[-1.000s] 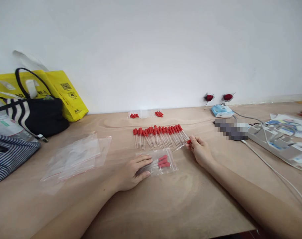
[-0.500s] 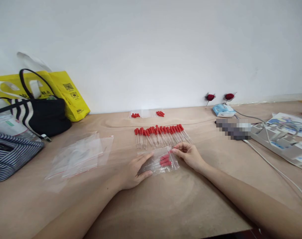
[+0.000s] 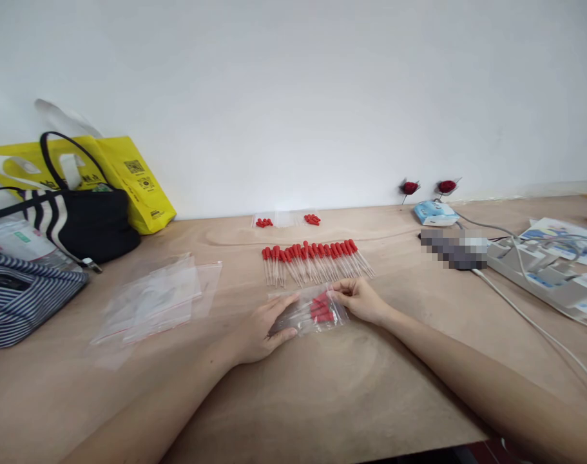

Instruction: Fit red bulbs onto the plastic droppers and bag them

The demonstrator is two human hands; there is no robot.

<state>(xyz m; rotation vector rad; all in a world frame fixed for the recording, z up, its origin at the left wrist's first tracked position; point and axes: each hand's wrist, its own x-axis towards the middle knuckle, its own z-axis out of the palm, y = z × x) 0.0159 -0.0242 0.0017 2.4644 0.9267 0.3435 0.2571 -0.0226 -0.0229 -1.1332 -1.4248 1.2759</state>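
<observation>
Brought a dropper point(image 3: 330, 295) from the far row point(image 3: 317, 251) to the bag point(image 3: 343, 316), seemingly partway inside, joining others point(image 3: 322, 316) there; pinching it with right hand point(image 3: 361, 300), steadying with spread left hand point(image 3: 267, 325).

On the yellow bag point(image 3: 129, 209) at upper left, I see two square codes point(image 3: 134, 167); its dark lettering point(image 3: 91, 178) I cannot read.

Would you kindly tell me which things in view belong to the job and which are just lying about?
Likely in use:
clear plastic bag holding red-bulbed droppers
row of similar droppers
stack of flat clear plastic bags

Likely lying about:
yellow shopping bag
black bag with white stripes
two dark-red flowers
white plastic power strip
</observation>
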